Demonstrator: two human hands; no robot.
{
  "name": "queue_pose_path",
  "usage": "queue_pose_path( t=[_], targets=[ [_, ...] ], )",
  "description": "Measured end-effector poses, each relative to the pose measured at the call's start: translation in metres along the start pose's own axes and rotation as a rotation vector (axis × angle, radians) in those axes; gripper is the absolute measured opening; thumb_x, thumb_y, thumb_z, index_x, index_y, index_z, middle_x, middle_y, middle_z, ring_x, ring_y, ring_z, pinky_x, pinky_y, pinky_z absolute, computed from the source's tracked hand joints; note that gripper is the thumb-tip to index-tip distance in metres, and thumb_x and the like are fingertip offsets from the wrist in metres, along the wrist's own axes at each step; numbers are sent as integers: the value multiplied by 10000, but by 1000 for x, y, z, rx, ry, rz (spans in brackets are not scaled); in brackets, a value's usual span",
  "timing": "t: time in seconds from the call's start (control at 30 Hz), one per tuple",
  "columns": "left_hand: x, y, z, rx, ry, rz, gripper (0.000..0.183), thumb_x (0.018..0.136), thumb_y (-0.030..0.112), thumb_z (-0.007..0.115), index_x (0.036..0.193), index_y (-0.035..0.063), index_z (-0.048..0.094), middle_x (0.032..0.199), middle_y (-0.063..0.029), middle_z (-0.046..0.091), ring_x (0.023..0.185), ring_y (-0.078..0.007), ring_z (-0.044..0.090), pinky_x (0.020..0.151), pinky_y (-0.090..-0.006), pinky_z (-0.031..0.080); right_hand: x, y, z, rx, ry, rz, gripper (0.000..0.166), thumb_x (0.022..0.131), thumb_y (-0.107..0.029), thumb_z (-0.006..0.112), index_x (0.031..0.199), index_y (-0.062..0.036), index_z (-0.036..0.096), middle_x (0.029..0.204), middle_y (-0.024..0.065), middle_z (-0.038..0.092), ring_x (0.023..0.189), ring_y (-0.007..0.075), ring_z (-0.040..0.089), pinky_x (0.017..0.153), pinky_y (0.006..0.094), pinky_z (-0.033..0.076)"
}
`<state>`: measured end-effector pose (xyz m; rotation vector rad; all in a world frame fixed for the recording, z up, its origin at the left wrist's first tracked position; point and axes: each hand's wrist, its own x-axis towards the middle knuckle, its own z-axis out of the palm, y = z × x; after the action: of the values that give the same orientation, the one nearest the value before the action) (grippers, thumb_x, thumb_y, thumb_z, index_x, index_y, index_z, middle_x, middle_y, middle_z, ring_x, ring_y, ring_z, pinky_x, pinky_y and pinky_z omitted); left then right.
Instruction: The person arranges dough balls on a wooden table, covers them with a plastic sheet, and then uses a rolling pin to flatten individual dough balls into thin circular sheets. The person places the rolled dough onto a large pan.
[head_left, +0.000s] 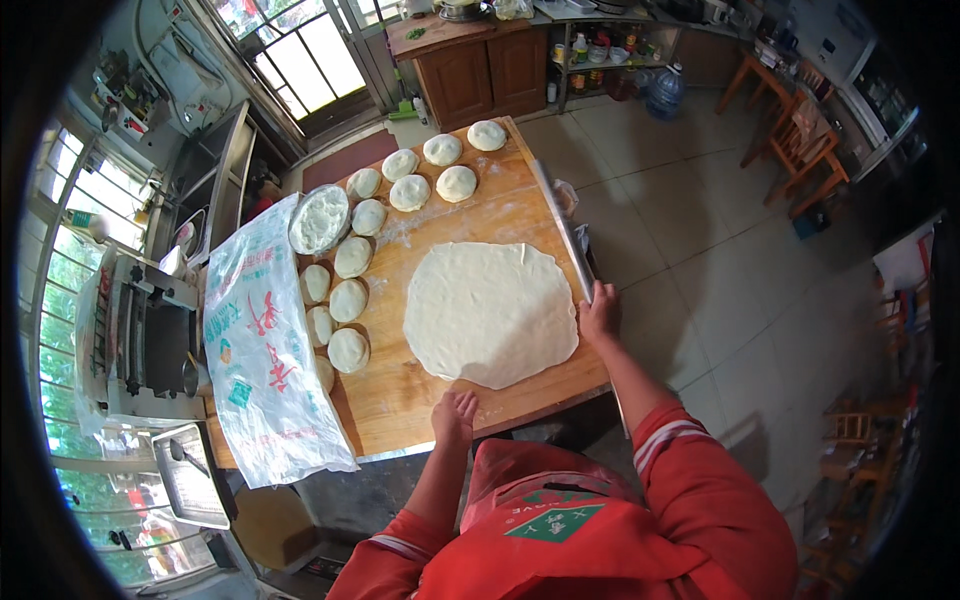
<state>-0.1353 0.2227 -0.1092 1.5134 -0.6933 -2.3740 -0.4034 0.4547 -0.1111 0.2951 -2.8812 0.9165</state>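
Note:
A wide, thin sheet of rolled dough (487, 307) lies on the wooden board (390, 405) in front of me. Just short of its near edge is my left hand (454, 415), its fingers loosely bent and apart, with nothing visible in it. My right hand (602, 313) is closed around a long, silvery rod (562, 217) that runs along the board's right edge. Part of the rod is hidden by that hand. Several round, flattened dough pieces (411, 193) line the far and left sides of the board.
A bowl of flour (320, 218) stands at the board's left side. Printed plastic sheeting (274, 352) covers the left end, partly over some dough pieces. Farther left are a metal machine (154, 337) and a metal tray (191, 476). A wooden chair (802, 146) stands across the tiled floor.

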Motion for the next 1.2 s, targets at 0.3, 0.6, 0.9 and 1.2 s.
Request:
queue_pose_path(
  t=[0.3,0.6,0.9,1.2],
  targets=[
    [37,38,37,300,-184,-392,577,976,572,570,1007,-4,578,799,-72,595,677,-190,572,592,-327,486,-8,-75,8,240,-349,-408,371,802,-187,764,1157,-104,701,1101,136,643,1093,346,622,911,449,514],
    [108,119,203,1718,-451,1360,580,963,444,613,1460,161,518,1558,-160,430,1406,-370,414,1147,-579,298,55,-140,43,158,25,-317,291,937,-301,638,1089,-55,674,1139,188,655,1120,380,584,961,496,455],
    [-13,61,71,2202,-558,1087,798,872,562,669,1553,243,400,1624,-127,347,1506,-394,276,1156,-727,160,-137,-100,-1,-121,-312,-471,691,948,-496,591,1537,-182,412,1535,132,431,1391,348,430,1182,606,249],
    [44,50,119,2148,-681,1263,589,937,486,610,1458,224,527,1616,-57,371,1495,-337,309,1191,-657,179,-81,-78,4,-112,-341,-465,666,963,-539,543,1517,-180,454,1554,123,413,1443,349,356,1172,632,227]
  ],
)
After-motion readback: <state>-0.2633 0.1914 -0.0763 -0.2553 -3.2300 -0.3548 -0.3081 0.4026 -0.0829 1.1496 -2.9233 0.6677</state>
